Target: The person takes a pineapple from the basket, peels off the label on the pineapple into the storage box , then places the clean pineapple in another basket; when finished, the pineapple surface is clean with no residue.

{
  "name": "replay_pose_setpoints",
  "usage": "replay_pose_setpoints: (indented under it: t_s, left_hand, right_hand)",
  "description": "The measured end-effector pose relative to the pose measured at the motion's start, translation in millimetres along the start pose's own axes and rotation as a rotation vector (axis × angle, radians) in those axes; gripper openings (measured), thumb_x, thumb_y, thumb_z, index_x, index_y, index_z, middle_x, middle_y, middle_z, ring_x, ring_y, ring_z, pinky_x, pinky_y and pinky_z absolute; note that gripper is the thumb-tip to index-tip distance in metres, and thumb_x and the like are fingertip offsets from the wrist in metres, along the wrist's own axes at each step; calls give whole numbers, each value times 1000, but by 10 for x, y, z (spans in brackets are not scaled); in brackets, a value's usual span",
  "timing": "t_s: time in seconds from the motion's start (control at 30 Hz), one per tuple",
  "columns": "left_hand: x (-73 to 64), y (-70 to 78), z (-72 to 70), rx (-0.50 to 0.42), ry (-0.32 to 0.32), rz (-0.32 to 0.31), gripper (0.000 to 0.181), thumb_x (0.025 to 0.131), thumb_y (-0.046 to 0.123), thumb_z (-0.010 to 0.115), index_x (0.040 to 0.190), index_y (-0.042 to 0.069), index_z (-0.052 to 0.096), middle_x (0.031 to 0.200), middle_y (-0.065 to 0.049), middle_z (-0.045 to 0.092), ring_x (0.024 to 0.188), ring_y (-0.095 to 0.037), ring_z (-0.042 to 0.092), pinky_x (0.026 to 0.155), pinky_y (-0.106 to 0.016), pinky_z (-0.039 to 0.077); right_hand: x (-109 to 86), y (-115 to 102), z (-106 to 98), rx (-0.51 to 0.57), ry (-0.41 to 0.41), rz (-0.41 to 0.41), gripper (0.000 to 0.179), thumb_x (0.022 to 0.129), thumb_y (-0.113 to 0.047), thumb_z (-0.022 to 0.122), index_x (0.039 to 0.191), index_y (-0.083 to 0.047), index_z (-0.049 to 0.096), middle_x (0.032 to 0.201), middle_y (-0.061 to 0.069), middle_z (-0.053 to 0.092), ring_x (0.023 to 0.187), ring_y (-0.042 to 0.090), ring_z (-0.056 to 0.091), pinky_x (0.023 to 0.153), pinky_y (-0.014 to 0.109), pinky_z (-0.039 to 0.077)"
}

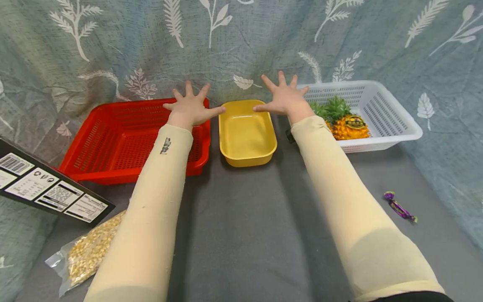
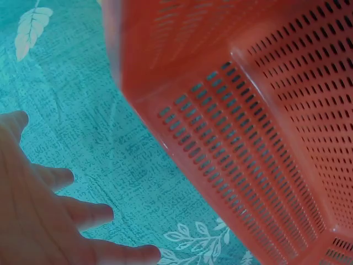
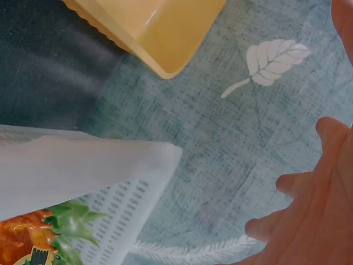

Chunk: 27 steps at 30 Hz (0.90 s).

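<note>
Yellow and smooth-sided, a rectangular tub [image 1: 249, 161] sits on the grey tabletop [image 1: 241, 226] between the two grips, its far corners near both thumbs; whether either thumb touches its rim, I cannot tell. The left grip [image 1: 188, 108] is wide and empty, all its fingers splayed, at the right end of a red perforated basket [image 1: 113, 178] that stretches away to its left. The right grip [image 1: 285, 98] is just as wide and empty, at the left end of a white perforated basket [image 1: 413, 133]. To the right of that grip, inside the white basket, lies a pineapple [image 1: 343, 126] with a green crown and a dark label. Cream sleeves [image 1: 151, 218] cover the forearms behind both grips, the left one marked with small dark lettering. Nearer the person than the right grip, and farther right, lies a purple-wrapped candy [image 1: 400, 208]. Nearer than the left grip, to its left, a clear bag of pale yellow kernels [image 1: 92, 249] is partly hidden by the sleeve; farther left, a black box [image 1: 58, 191] shows a barcode and printed white panels. Beyond both grips hangs a leaf-patterned grey-green curtain [image 1: 256, 46].
</note>
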State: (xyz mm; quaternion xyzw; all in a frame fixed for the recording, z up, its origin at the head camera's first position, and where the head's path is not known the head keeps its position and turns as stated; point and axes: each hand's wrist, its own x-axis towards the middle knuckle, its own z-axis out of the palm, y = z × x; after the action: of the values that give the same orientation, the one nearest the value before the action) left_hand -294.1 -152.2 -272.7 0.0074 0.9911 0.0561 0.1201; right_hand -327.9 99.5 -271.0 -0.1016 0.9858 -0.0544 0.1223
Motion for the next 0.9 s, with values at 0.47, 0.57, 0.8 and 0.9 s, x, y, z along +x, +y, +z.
replay_pose_setpoints:
  t_s: [0.47,0.57,0.8,0.9]
  left_hand:
    - [-71,34,-79,-255,64,43,93,76,81,29,145,35,-14,151,-16,-22,133,-54,-11,98,-74,10]
    - [-100,57,-104,-328,84,71,91,78,78,31,145,35,-13,152,-16,-20,134,-54,-9,102,-70,10]
    - [-234,108,-122,-617,183,172,87,84,67,41,149,31,-3,156,-6,-8,143,-32,1,111,-56,12]
    - [-319,144,-121,-732,214,215,84,86,62,44,149,29,0,156,1,-4,144,-23,0,113,-51,10]
  right_hand:
    - [-71,44,-15,60,22,-24,100,72,-80,44,143,-41,-14,152,9,-24,133,49,-20,97,75,1]
    - [-89,57,-11,80,37,-35,100,73,-79,45,144,-39,-13,153,9,-20,135,48,-17,98,74,1]
    - [-189,125,18,409,99,-79,101,77,-68,54,145,-37,-13,155,0,-12,142,32,-8,110,59,11]
    - [-256,168,42,604,136,-104,101,79,-60,59,146,-35,-12,155,-7,-11,144,21,-4,113,50,12]
